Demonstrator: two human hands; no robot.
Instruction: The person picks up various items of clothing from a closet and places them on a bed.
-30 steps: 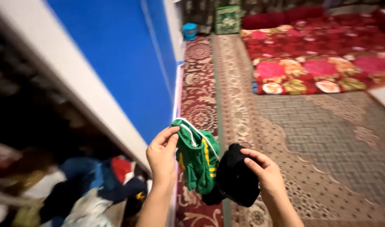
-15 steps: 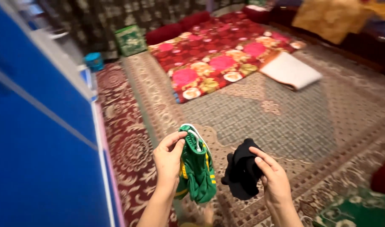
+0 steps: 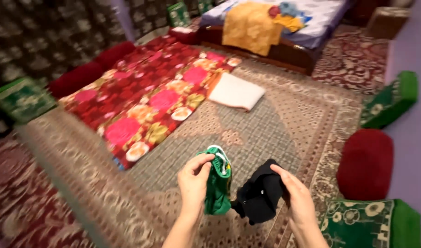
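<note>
Two garments are held up in the head view, above a patterned carpet. A green garment with white trim at its top is pinched at that edge by the fingers of the left hand and hangs crumpled beneath them. Just beside it, a black garment is gripped bunched in the closed fingers of the right hand.

No packages or labels can be made out.

A red flowered blanket is spread on the floor ahead, with a folded white cloth at its corner. Open carpet lies between them and the hands. A red cushion and green cushions line the right wall; a bed stands at the far end.
</note>
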